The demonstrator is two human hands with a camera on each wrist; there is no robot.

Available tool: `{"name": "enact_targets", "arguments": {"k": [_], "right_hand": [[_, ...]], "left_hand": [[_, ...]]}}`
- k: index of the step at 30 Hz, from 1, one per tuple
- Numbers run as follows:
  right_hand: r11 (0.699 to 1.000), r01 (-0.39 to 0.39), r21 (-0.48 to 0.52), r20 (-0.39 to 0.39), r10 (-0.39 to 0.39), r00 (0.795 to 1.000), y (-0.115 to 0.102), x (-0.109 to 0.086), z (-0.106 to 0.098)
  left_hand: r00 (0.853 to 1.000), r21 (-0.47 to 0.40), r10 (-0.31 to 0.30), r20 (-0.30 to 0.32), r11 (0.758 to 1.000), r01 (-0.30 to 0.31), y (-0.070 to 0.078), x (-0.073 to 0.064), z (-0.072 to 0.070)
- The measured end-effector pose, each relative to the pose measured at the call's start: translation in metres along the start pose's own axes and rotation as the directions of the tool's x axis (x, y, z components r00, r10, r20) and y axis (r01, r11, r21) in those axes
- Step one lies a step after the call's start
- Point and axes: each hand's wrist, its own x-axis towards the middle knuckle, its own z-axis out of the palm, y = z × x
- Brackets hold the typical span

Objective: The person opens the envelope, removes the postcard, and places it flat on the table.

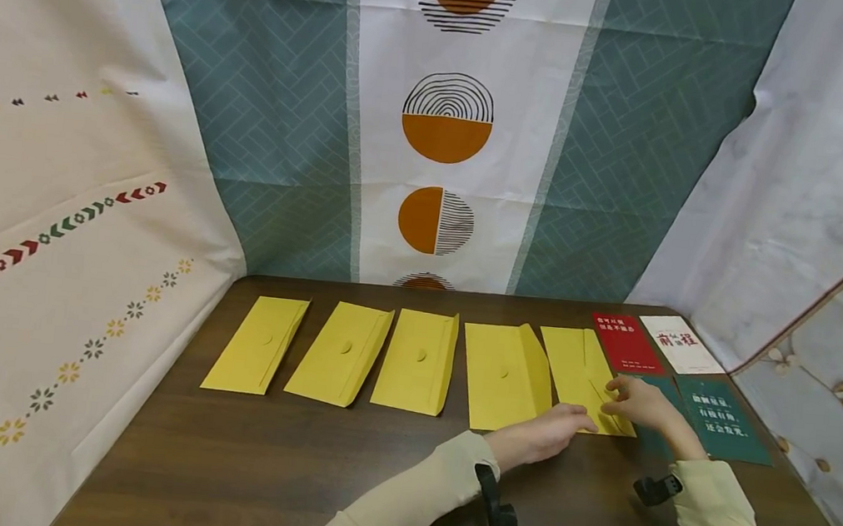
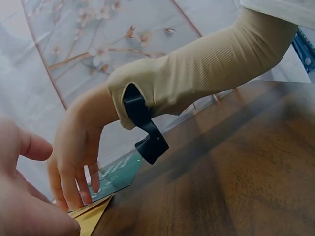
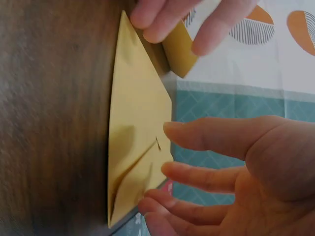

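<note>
A yellow envelope (image 1: 567,355), rightmost in a row of yellow envelopes, lies under both hands. Its flap (image 3: 135,184) bulges slightly off the body near a small slit; whether its tip sits in the slit I cannot tell. My left hand (image 1: 538,434) reaches across to the envelope's near left corner, fingers extended and touching or just above it. Over the flap side hovers my right hand (image 1: 646,404); in the right wrist view its thumb and fingers (image 3: 211,179) are bent loosely and apart, pinching nothing. In the left wrist view the envelope is mostly hidden behind the hands.
Several other yellow envelopes (image 1: 420,363) lie leftward in the row; the nearest one (image 1: 505,379) has its flap raised. At the right are a red card (image 1: 627,344), a white card (image 1: 681,344) and two green cards (image 1: 724,419), one partly under my right hand. Cloth hangs behind the table.
</note>
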Motion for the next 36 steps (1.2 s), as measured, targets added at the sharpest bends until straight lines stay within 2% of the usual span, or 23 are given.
{"name": "enact_targets", "arguments": {"k": [7, 13, 17, 21, 26, 31, 36], "right_hand": [[0.996, -0.066, -0.064, -0.03, 0.064, 0.997, -0.006, 0.002, 0.006], [0.984, -0.162, -0.068, -0.02, 0.161, 0.987, -0.007, 0.005, 0.011], [0.979, -0.189, -0.077, -0.024, 0.188, 0.982, -0.006, 0.009, 0.013], [0.973, -0.22, -0.074, -0.04, 0.218, 0.975, -0.007, 0.009, 0.015], [0.972, -0.226, -0.071, -0.058, 0.222, 0.973, -0.008, 0.007, 0.015], [0.977, -0.203, -0.069, -0.052, 0.2, 0.978, -0.004, 0.007, 0.014], [0.981, -0.182, -0.069, -0.019, 0.181, 0.983, 0.0, 0.007, 0.009]], "left_hand": [[0.991, 0.007, 0.024, -0.134, 1.0, -0.023, -0.003, 0.0, 0.006], [0.956, 0.09, 0.053, -0.289, 0.996, -0.027, -0.004, 0.0, 0.013], [0.935, 0.041, 0.062, -0.348, 0.998, -0.051, -0.004, 0.001, 0.015], [0.925, -0.096, 0.053, -0.377, 0.991, -0.096, -0.001, 0.002, 0.016], [0.936, -0.217, 0.046, -0.349, 0.968, -0.129, 0.001, 0.002, 0.014], [0.936, -0.259, 0.06, -0.346, 0.953, -0.157, 0.002, 0.003, 0.012], [0.921, -0.199, 0.091, -0.378, 0.964, -0.177, 0.006, 0.001, 0.008]]}}
